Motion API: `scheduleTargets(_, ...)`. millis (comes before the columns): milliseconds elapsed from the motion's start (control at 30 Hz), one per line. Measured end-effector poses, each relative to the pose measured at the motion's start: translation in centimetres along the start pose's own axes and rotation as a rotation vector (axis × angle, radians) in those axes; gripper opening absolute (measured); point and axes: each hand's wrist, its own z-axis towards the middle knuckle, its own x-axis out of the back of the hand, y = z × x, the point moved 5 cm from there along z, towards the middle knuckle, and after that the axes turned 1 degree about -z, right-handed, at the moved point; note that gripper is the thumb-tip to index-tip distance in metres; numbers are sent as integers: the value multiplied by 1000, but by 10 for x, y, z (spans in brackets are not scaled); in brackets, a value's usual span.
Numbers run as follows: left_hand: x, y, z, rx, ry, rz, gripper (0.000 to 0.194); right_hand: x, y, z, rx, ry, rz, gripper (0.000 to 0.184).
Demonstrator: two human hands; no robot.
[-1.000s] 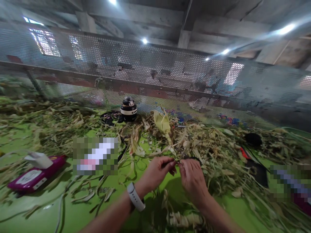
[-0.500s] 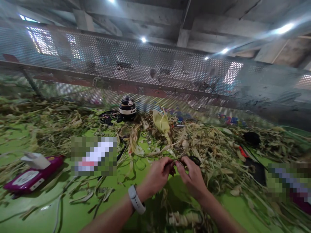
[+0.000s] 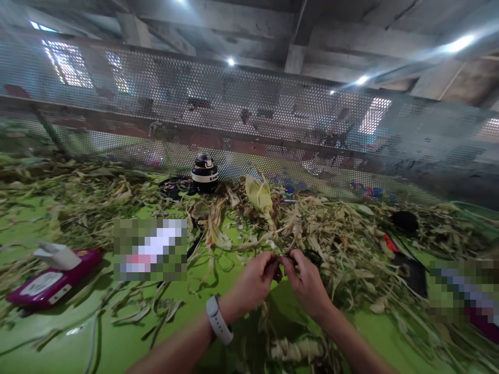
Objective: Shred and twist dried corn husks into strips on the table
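Note:
My left hand (image 3: 255, 280), with a white watch on its wrist, and my right hand (image 3: 306, 280) meet fingertip to fingertip over a green table (image 3: 78, 343). Both are closed in a pinch on a thin strip of dried husk (image 3: 281, 258) held between them. A braided length of husk (image 3: 292, 350) lies below my wrists. A heap of loose dried husk strips (image 3: 343, 234) spreads just beyond my fingers.
A purple wet-wipe pack (image 3: 50, 280) lies at the left, a black and white jar (image 3: 205, 174) at the back by a perforated metal screen (image 3: 249, 119). A yellow-green husk (image 3: 260, 197) stands in the heap. Dark tools (image 3: 409, 267) lie at the right.
Both hands have shifted slightly away from me and closer together, still pinching the strip. The view has drifted a little.

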Motion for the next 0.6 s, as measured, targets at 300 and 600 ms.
scheduleTargets(300, -7, 0, -1, 236, -32, -567, 20, 3, -1, 1, -8, -2, 25, 19)
scheduleTargets(600, -9, -8, -2, 278, 20, -688, 30, 6, -5, 2, 19, 19, 18, 19)
